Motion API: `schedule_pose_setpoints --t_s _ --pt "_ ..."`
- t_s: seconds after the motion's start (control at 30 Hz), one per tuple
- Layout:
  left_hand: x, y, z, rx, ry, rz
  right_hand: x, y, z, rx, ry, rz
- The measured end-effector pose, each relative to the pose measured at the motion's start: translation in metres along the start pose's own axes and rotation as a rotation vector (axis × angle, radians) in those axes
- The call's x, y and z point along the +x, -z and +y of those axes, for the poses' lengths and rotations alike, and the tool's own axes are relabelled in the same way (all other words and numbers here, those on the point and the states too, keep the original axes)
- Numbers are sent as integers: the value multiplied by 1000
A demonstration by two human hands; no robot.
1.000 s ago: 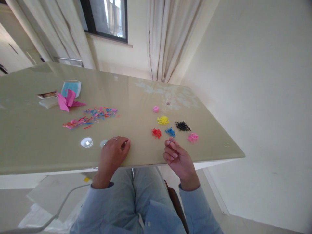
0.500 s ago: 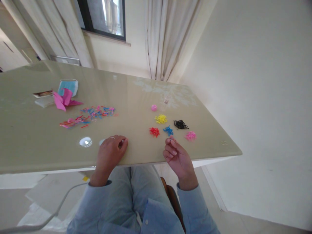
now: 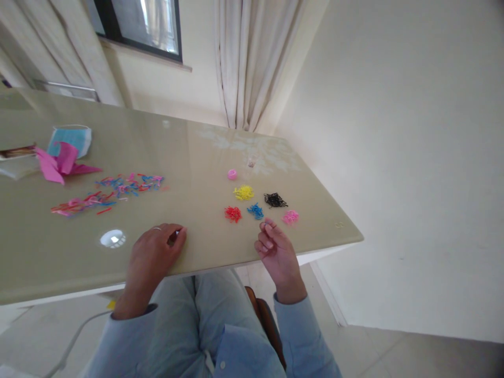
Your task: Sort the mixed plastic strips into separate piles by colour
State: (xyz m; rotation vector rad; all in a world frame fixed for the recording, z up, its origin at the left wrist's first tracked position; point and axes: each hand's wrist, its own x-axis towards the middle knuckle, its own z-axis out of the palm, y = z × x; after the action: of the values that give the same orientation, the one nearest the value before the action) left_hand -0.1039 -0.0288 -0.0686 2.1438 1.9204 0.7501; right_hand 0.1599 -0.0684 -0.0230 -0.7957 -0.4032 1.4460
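Observation:
My right hand (image 3: pixel 277 252) is raised over the table's near edge, thumb and forefinger pinched together. A tiny bluish speck shows at the pinch, too small to make out. Just beyond the fingertips lies a pile of small blue strips (image 3: pixel 255 211). Around it are piles of red strips (image 3: pixel 233 214), yellow strips (image 3: pixel 244 192), black strips (image 3: pixel 275 200) and pink strips (image 3: pixel 290 217). My left hand (image 3: pixel 157 249) rests on the tabletop, palm down with curled fingers and the thumb against the forefinger. Whatever is inside that hand is hidden.
Mixed coloured strips (image 3: pixel 129 184) lie scattered on the left of the table (image 3: pixel 200 220). Behind them are a pink folded-paper bird (image 3: pixel 63 161) and a blue face mask (image 3: pixel 73 140). A small pink round object (image 3: pixel 232 174) stands beyond the yellow pile. A wall (image 3: pixel 405 157) rises at right.
The whole view has swung to the right, so the table and its things sit further left. Both hands keep their poses, the right still pinched near the blue pile.

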Motion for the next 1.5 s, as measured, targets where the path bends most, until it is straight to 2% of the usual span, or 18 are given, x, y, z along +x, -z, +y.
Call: schedule_pose_setpoints --t_s 0.13,0.3,0.43,0.57,0.8,1.13,1.4,1.5 --pt "1 0 0 -2 6 -7 9 11 -3 -213 167 103" --pt "1 1 2 9 42 -33 35 25 -2 -612 374 242" --pt "1 2 3 16 27 -22 54 29 2 -906 449 283" --pt "1 2 2 17 39 -16 61 29 4 -1069 477 272" --pt "2 2 3 13 38 -21 68 28 -1 -1144 447 344" --pt "1 1 2 -5 19 -10 69 29 -1 -1167 467 366" --pt "0 0 3 -29 4 22 65 29 -1 -1181 495 351" --pt "0 0 3 -46 2 30 64 32 -1 -1199 482 294"
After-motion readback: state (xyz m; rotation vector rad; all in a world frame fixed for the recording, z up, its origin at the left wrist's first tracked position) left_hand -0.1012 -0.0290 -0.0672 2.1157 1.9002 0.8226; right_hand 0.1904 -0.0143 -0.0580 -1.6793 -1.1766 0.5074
